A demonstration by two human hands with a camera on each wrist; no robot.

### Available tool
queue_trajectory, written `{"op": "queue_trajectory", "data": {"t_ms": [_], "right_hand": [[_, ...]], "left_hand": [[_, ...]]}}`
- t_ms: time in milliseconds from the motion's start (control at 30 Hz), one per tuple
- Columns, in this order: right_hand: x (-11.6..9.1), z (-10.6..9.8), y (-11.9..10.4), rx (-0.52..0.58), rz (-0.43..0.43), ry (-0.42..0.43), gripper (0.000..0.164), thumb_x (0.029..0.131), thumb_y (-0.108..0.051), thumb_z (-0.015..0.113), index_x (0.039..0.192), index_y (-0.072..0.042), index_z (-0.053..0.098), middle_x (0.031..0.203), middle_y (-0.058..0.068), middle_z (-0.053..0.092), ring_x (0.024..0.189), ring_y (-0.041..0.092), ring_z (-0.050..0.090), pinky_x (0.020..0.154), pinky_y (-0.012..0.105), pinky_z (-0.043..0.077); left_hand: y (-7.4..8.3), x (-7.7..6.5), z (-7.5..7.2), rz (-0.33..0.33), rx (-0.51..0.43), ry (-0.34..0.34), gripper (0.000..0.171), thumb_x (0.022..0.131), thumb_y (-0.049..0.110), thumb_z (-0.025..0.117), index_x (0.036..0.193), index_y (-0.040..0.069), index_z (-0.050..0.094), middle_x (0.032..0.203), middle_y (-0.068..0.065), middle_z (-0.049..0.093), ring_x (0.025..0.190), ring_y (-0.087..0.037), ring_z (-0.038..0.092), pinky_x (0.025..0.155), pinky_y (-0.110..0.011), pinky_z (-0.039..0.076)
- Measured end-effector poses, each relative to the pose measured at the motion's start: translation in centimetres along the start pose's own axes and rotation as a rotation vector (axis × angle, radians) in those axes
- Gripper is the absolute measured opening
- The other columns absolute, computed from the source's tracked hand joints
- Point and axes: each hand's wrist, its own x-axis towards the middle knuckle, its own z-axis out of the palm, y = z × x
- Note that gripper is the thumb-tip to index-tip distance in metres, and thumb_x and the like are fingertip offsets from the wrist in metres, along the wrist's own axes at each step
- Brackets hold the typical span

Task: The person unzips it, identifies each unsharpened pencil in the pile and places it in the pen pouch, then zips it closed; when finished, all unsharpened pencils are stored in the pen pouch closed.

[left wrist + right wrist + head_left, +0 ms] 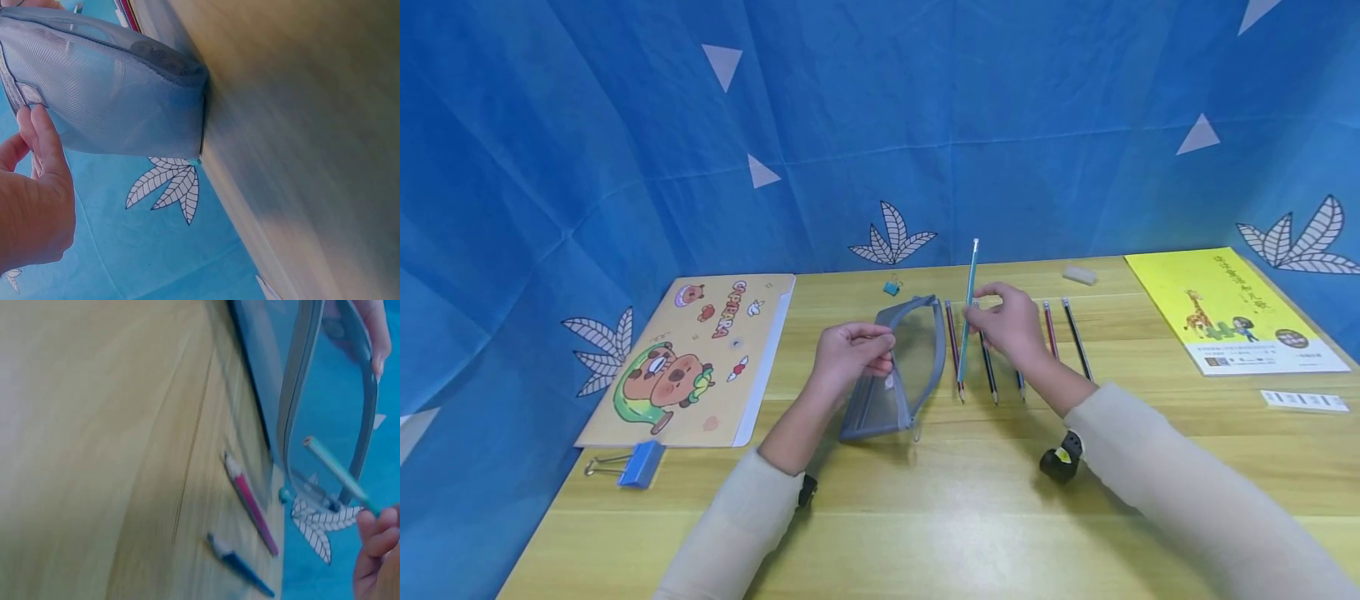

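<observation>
My left hand (850, 354) pinches the upper edge of a grey mesh pencil case (872, 412), which stands on the table with its zipped mouth gaping. In the left wrist view, the fingertips meet the case (137, 106) beside its small label. A teal pencil (972, 275) is held near its middle by my right hand (1011, 325), just right of the case and above the table, eraser end up. In the right wrist view, the lower tip of the pencil (337, 469) points at the opening. Several pencils lie in a row beneath and beyond the right hand, including a red pencil (1050, 329) and a black pencil (1077, 337).
A capybara folder (700, 358) lies left, a blue binder clip (642, 465) before it. A small teal clip (892, 287) and an eraser (1079, 274) sit at the back. On the right are a yellow book (1225, 300) and a white strip (1303, 401). Blue cloth hangs behind.
</observation>
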Motion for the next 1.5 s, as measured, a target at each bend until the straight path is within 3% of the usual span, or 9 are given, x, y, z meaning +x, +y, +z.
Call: {"op": "queue_trajectory", "data": {"t_ms": [200,300,500,700,1233,1500], "right_hand": [[-0.6,1.3,-1.2,0.406,0.044,0.047,0.033,0.081,-0.014,0.059,0.109,-0.004,0.045,0.058,0.007,0.061,0.033,0.012,0.044,0.029,0.022,0.033],[-1.1,2.2,-1.4,0.504,0.113,0.04,0.032,0.081,-0.013,0.059,0.107,-0.005,0.042,0.058,0.006,0.061,0.033,0.012,0.044,0.03,0.021,0.032],[-2.3,4.3,-1.0,0.45,0.218,-0.034,0.031,0.082,-0.015,0.058,0.106,-0.007,0.041,0.07,0.016,0.062,0.034,0.01,0.044,0.032,0.021,0.033],[-3.3,5.8,-0.9,0.411,0.256,-0.085,0.03,0.081,-0.012,0.057,0.105,-0.006,0.041,0.074,0.022,0.061,0.033,0.01,0.042,0.031,0.02,0.029],[-3.6,6.8,-1.4,0.341,0.338,-0.102,0.03,0.075,-0.011,0.06,0.101,-0.006,0.045,0.07,0.018,0.061,0.035,0.009,0.039,0.032,0.017,0.027],[-3.4,6.8,-1.6,0.28,0.329,-0.17,0.026,0.077,-0.01,0.057,0.099,-0.004,0.045,0.068,0.015,0.062,0.033,0.008,0.036,0.031,0.017,0.025]], "left_hand": [[0.0,0.0,0.0,0.009,-0.004,0.002,0.017,0.074,0.005,0.065,0.09,-0.003,0.062,0.07,-0.017,0.061,0.049,-0.016,0.058,0.055,-0.032,0.052],[0.0,0.0,0.0,0.01,0.005,0.001,0.02,0.074,0.005,0.065,0.092,-0.004,0.062,0.069,-0.016,0.061,0.049,-0.016,0.059,0.055,-0.032,0.052],[-0.1,0.0,0.0,0.006,0.021,-0.007,0.026,0.075,0.007,0.065,0.096,-0.006,0.06,0.069,-0.014,0.061,0.051,-0.016,0.059,0.057,-0.033,0.052],[-0.1,0.1,0.1,0.006,0.023,-0.003,0.023,0.075,0.007,0.065,0.094,-0.004,0.061,0.071,-0.016,0.061,0.051,-0.017,0.06,0.057,-0.033,0.052],[-0.2,0.1,0.2,0.019,0.014,-0.025,0.022,0.076,0.007,0.065,0.094,-0.005,0.06,0.069,-0.015,0.06,0.051,-0.017,0.059,0.057,-0.033,0.052],[-0.3,-0.1,0.2,0.013,0.04,-0.035,0.022,0.076,0.007,0.064,0.095,-0.004,0.06,0.07,-0.014,0.061,0.052,-0.016,0.059,0.058,-0.032,0.052]]}}
